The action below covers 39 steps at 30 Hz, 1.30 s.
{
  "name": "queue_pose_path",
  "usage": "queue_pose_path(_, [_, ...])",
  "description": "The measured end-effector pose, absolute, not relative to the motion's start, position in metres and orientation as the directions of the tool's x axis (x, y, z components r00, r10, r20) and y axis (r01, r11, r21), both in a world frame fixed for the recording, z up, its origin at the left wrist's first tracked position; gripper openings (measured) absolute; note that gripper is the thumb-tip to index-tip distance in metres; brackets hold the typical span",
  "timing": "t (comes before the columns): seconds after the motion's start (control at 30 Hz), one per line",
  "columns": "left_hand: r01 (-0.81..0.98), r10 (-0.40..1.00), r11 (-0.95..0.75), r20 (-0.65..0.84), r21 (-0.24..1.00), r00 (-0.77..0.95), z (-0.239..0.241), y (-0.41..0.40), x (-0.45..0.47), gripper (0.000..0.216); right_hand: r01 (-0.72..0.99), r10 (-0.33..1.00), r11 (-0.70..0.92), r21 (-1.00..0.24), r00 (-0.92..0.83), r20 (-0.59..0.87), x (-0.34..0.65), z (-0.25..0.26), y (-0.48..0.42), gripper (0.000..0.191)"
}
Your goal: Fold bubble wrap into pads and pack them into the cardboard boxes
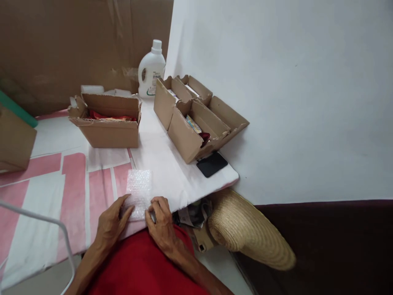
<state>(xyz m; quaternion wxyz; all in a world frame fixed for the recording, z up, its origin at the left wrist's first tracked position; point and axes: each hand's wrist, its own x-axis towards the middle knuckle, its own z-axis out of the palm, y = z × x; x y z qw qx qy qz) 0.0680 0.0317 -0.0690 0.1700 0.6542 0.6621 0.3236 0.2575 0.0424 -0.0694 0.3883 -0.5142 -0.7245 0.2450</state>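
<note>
A sheet of bubble wrap [139,189] lies on the table's near edge, over the pink and white cloth [73,184]. My left hand [113,221] rests on its near left corner, fingers bent onto the wrap. My right hand [161,223] is curled at its near right corner, fingertips pinching the wrap's edge. Whether anything lies under the wrap is hidden.
An open cardboard box [106,121] with red contents stands at the back left. Two more open boxes [193,119] sit at the right, with a black phone [211,164] beside them. A white jug [151,71] stands behind. A straw hat [248,229] hangs below the table's corner.
</note>
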Motion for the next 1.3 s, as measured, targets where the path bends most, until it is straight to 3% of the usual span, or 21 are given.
queue_pose_path(0.13, [0.810,0.968,-0.073,0.236,0.582,-0.082,-0.069,0.031,0.072,0.051,0.567,0.935,0.349,-0.746,-0.153,0.321,0.260,-0.069,0.042,0.021])
queue_pose_path(0.23, [0.855,0.925,-0.154,0.376,0.496,-0.051,-0.062,0.029,0.075,0.059,0.562,0.930,0.359,-0.745,-0.149,0.336,0.260,-0.070,0.042,0.021])
queue_pose_path(0.33, [0.892,0.854,-0.296,0.513,0.340,0.087,-0.054,0.023,0.073,0.062,0.553,0.932,0.355,-0.753,-0.146,0.332,0.259,-0.072,0.041,0.020])
queue_pose_path(0.47, [0.845,0.832,-0.474,0.439,0.246,0.339,-0.051,0.015,0.066,0.034,0.539,0.940,0.332,-0.774,-0.124,0.317,0.259,-0.071,0.039,0.026])
queue_pose_path(0.57, [0.830,0.816,-0.515,0.420,0.213,0.398,-0.058,0.014,0.061,0.028,0.519,0.921,0.386,-0.763,-0.179,0.345,0.266,-0.067,0.041,0.037])
queue_pose_path(0.7, [0.801,0.803,-0.553,0.405,0.230,0.438,-0.057,0.018,0.057,0.030,0.501,0.817,0.569,-0.652,-0.433,0.381,0.281,-0.065,0.050,0.058])
queue_pose_path(0.8, [0.769,0.808,-0.555,0.425,0.317,0.408,-0.046,0.026,0.059,0.023,0.458,0.793,0.595,-0.660,-0.469,0.389,0.289,-0.065,0.060,0.033])
queue_pose_path(0.9, [0.741,0.846,-0.502,0.431,0.445,0.314,-0.034,0.038,0.066,0.020,0.440,0.868,0.477,-0.761,-0.374,0.327,0.288,-0.065,0.069,0.013])
queue_pose_path(1.03, [0.734,0.908,-0.324,0.413,0.598,0.064,-0.026,0.057,0.076,0.034,0.494,0.966,0.248,-0.833,-0.184,0.179,0.279,-0.065,0.083,0.004])
queue_pose_path(1.13, [0.786,0.854,-0.346,0.519,0.513,0.037,-0.027,0.063,0.082,0.042,0.483,0.987,0.159,-0.861,-0.107,0.122,0.276,-0.069,0.092,0.013])
queue_pose_path(1.2, [0.810,0.822,-0.417,0.552,0.413,0.142,-0.033,0.061,0.086,0.048,0.479,0.988,0.151,-0.865,-0.096,0.119,0.275,-0.073,0.095,0.020])
queue_pose_path(1.3, [0.836,0.824,-0.483,0.458,0.260,0.334,-0.052,0.054,0.095,0.055,0.497,0.982,0.191,-0.846,-0.093,0.167,0.275,-0.075,0.096,0.024])
